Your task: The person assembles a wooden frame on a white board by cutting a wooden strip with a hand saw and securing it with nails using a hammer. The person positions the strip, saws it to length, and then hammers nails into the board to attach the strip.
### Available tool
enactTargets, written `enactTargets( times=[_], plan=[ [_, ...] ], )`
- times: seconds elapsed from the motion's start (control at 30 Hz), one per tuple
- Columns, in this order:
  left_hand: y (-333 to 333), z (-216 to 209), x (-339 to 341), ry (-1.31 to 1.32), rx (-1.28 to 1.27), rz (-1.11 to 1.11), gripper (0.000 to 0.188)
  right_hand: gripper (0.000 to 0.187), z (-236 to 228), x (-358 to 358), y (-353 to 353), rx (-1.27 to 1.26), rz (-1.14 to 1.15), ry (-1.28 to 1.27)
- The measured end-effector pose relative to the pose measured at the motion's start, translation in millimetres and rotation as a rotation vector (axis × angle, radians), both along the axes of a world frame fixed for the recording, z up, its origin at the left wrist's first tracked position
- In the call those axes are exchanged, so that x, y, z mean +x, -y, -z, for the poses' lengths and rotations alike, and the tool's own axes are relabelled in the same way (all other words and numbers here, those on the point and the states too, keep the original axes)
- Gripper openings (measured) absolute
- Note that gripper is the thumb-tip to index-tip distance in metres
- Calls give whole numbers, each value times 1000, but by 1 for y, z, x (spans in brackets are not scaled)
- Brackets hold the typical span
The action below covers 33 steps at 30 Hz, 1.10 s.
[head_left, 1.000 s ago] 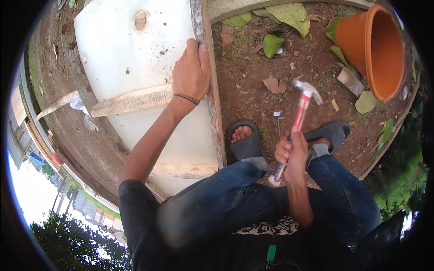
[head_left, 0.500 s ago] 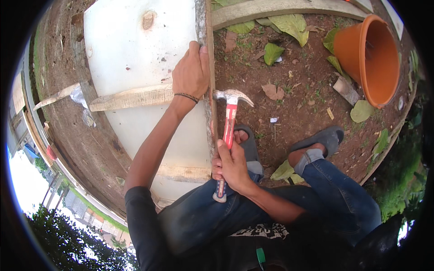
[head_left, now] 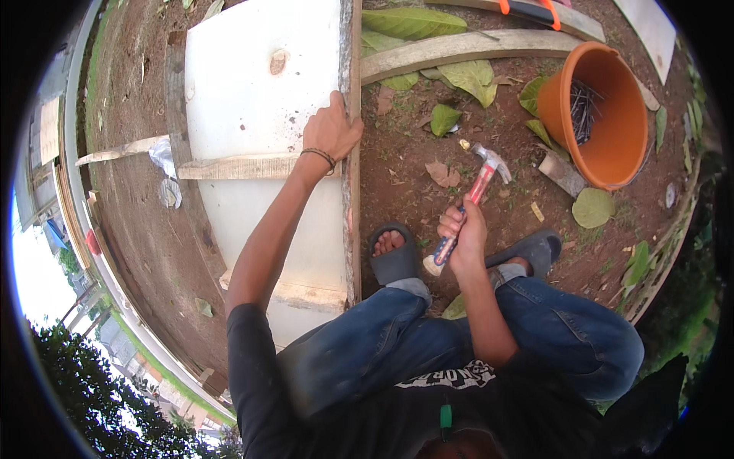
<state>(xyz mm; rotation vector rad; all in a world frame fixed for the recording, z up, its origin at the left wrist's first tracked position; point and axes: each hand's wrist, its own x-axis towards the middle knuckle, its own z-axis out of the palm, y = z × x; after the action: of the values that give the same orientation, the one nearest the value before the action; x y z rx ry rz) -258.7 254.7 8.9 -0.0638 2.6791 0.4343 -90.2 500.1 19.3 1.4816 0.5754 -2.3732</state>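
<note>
A claw hammer [head_left: 481,186] with a red and blue handle is held in my right hand [head_left: 468,233], its head up and away from the wood, over the bare soil. My left hand [head_left: 332,136] grips the long wooden beam [head_left: 352,206] along the right side of a white-panelled frame. The fingers curl over the beam's top, where a crosspiece [head_left: 245,167] meets it. Whatever lies under those fingers is hidden. White panel [head_left: 252,84] shows on both sides of the crosspiece.
An orange bucket [head_left: 562,96] with several nails [head_left: 582,115] inside lies tilted at the right. Near it are a wood block [head_left: 562,174] and fallen leaves. A curved board [head_left: 474,55] and an orange-and-black tool [head_left: 531,11] lie at the far side. My sandalled feet rest on the soil.
My right hand has swung the hammer away from the beam, to the right and up. My left hand stays on the beam, its fingers slightly shifted. The view has moved a little.
</note>
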Motion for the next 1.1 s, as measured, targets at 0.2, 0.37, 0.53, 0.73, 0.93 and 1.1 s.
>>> enactTargets(
  times=[0.2, 0.37, 0.53, 0.73, 0.93, 1.1],
  plan=[
    [6, -10, 7, 25, -14, 65, 40, 20, -2, 5, -3, -108, -37, 7],
    [-29, -12, 11, 57, -72, 57, 39, 16, -8, 6, -10, -185, 88, 36],
    [-29, -6, 7, 120, -106, 39, 42, 10, -11, 4, -3, -193, 119, 34],
    [-33, 4, 10, -4, -173, -16, 48, 10, -5, 9, 12, -93, 96, 11],
    [-69, -9, 18, 51, -179, -45, 46, 11, -17, 18, 13, -134, 213, 70],
    [-128, -64, -11, 122, -395, 240, 38, 10, -14, 11, 21, -133, 217, 106]
  ],
)
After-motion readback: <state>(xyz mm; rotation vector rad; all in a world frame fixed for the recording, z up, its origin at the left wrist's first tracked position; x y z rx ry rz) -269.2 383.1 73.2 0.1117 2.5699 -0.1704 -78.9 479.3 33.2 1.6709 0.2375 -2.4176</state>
